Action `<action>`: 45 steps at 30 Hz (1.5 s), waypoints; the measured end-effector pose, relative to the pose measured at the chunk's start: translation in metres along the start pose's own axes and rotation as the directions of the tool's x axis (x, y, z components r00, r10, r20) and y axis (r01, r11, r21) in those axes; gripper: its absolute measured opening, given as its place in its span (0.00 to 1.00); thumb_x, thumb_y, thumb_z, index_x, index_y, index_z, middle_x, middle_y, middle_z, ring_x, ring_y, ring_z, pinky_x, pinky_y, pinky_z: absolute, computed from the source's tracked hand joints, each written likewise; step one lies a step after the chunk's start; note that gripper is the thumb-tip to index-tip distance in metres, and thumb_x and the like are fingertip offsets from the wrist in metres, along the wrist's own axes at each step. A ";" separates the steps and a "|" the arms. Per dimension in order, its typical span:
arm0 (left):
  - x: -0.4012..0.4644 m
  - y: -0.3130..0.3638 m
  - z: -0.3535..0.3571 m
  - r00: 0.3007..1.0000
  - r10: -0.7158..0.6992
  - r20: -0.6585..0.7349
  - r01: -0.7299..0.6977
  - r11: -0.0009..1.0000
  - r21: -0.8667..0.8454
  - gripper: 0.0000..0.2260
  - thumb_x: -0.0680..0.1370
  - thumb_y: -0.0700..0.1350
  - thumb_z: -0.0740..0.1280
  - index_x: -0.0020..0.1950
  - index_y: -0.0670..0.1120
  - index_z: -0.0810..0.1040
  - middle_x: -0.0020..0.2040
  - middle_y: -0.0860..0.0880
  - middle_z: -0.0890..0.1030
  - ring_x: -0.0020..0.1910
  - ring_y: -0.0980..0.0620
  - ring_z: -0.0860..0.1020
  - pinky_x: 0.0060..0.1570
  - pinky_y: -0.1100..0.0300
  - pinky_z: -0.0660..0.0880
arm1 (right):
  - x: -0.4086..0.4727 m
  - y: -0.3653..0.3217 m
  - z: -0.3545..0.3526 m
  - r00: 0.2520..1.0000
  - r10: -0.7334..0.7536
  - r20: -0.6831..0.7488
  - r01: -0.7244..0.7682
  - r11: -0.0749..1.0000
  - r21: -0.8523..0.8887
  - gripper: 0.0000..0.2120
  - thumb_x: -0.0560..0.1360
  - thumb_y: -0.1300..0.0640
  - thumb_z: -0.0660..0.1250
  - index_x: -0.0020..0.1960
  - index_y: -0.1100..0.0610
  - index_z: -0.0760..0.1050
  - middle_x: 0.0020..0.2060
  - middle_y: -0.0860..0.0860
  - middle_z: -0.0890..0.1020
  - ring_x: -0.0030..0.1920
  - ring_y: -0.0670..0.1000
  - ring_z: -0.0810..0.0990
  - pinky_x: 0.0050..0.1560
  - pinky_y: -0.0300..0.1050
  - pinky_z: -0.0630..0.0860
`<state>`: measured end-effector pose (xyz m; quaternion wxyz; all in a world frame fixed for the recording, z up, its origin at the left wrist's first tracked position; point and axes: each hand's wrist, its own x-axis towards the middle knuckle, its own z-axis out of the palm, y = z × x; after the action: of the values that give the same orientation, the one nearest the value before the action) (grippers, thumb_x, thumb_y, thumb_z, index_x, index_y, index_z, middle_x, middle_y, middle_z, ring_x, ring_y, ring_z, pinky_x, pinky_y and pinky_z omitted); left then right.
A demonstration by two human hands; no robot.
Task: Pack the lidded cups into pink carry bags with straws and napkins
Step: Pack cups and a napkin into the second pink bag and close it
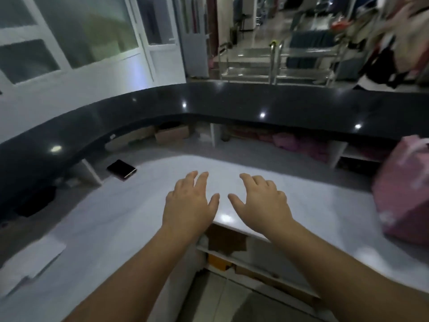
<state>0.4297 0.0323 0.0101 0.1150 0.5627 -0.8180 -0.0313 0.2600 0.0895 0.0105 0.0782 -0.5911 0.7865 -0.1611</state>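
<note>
Both forearms reached over the grey counter (120, 217); left hand (189, 201) and right hand (261, 201) hovered side by side, fingers spread, holding nothing. Pink bag (405, 194) stood upright at the counter's right edge, nearer the right hand. No cups visible.

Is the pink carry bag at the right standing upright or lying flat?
Upright: the pink carry bag stands tall on the white counter, white handle on top.

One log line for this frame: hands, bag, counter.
left hand: open, empty | right hand: open, empty | pink bag: on counter, far right, untouched | cups: not visible
</note>
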 end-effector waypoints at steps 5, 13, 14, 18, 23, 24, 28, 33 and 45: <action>0.039 0.105 0.033 0.975 0.215 0.048 -0.213 0.976 -0.053 0.31 0.82 0.66 0.56 0.83 0.56 0.59 0.83 0.51 0.64 0.79 0.46 0.66 0.72 0.45 0.70 | -0.013 0.109 -0.037 0.969 0.238 -0.063 -0.238 0.971 -0.001 0.32 0.79 0.32 0.54 0.78 0.46 0.60 0.72 0.49 0.72 0.70 0.56 0.70 0.65 0.60 0.71; 0.100 0.257 0.085 0.854 0.506 0.124 -0.476 0.855 -0.206 0.29 0.83 0.63 0.58 0.83 0.54 0.59 0.81 0.52 0.64 0.78 0.47 0.66 0.71 0.47 0.70 | -0.009 0.245 -0.086 0.824 0.547 -0.147 -0.535 0.837 0.115 0.30 0.80 0.35 0.57 0.78 0.47 0.62 0.73 0.50 0.71 0.71 0.57 0.69 0.68 0.59 0.69; 0.110 0.273 0.089 0.836 0.535 0.122 -0.501 0.835 -0.228 0.29 0.83 0.63 0.58 0.82 0.54 0.60 0.81 0.53 0.64 0.77 0.47 0.67 0.70 0.47 0.70 | -0.004 0.259 -0.093 0.800 0.575 -0.172 -0.561 0.818 0.126 0.29 0.80 0.37 0.58 0.77 0.48 0.63 0.72 0.50 0.72 0.70 0.58 0.70 0.67 0.58 0.69; 0.147 0.339 0.100 0.770 0.623 0.136 -0.564 0.765 -0.309 0.29 0.82 0.63 0.60 0.81 0.54 0.62 0.78 0.52 0.68 0.73 0.46 0.70 0.67 0.46 0.73 | 0.010 0.309 -0.124 0.690 0.653 -0.312 -0.632 0.754 0.179 0.23 0.80 0.45 0.62 0.72 0.53 0.70 0.65 0.56 0.77 0.64 0.61 0.73 0.61 0.58 0.72; 0.165 0.415 0.112 0.698 0.691 0.190 -0.587 0.704 -0.400 0.30 0.80 0.65 0.61 0.80 0.54 0.64 0.76 0.51 0.71 0.71 0.45 0.73 0.64 0.44 0.76 | 0.014 0.367 -0.155 0.558 0.738 -0.379 -0.688 0.667 0.286 0.18 0.80 0.51 0.62 0.68 0.54 0.73 0.60 0.56 0.78 0.62 0.61 0.74 0.62 0.61 0.73; 0.165 0.428 0.116 0.683 0.698 0.214 -0.582 0.697 -0.418 0.30 0.79 0.66 0.61 0.79 0.54 0.65 0.75 0.50 0.72 0.70 0.45 0.74 0.63 0.45 0.76 | 0.013 0.378 -0.159 0.548 0.754 -0.362 -0.703 0.650 0.288 0.17 0.80 0.53 0.61 0.67 0.55 0.74 0.60 0.57 0.78 0.61 0.62 0.74 0.62 0.61 0.73; 0.160 0.476 0.126 0.640 0.698 0.321 -0.523 0.701 -0.485 0.30 0.77 0.70 0.60 0.73 0.53 0.70 0.67 0.48 0.77 0.60 0.45 0.79 0.58 0.43 0.81 | 0.015 0.420 -0.173 0.551 0.785 -0.284 -0.756 0.614 0.227 0.13 0.78 0.59 0.60 0.60 0.58 0.76 0.56 0.57 0.80 0.55 0.62 0.78 0.54 0.55 0.77; 0.155 0.527 0.130 0.708 0.629 0.322 -0.469 0.759 -0.453 0.39 0.74 0.70 0.63 0.77 0.48 0.63 0.62 0.46 0.80 0.54 0.42 0.82 0.50 0.44 0.83 | 0.034 0.465 -0.181 0.607 0.762 -0.225 -0.741 0.645 0.187 0.11 0.77 0.60 0.62 0.58 0.56 0.77 0.53 0.55 0.82 0.54 0.59 0.80 0.51 0.50 0.78; 0.154 0.563 0.140 0.828 0.373 0.419 -0.183 0.886 -0.426 0.20 0.77 0.45 0.66 0.69 0.43 0.70 0.57 0.44 0.81 0.48 0.44 0.79 0.38 0.55 0.74 | 0.081 0.524 -0.182 0.702 0.689 0.181 -0.617 0.715 -0.327 0.06 0.74 0.58 0.70 0.52 0.56 0.79 0.45 0.53 0.81 0.39 0.53 0.75 0.42 0.48 0.72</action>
<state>-0.1683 0.0840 -0.0005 0.0110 0.3767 -0.8736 -0.3079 -0.2938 0.1723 0.0048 0.1721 -0.2928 0.9385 0.0628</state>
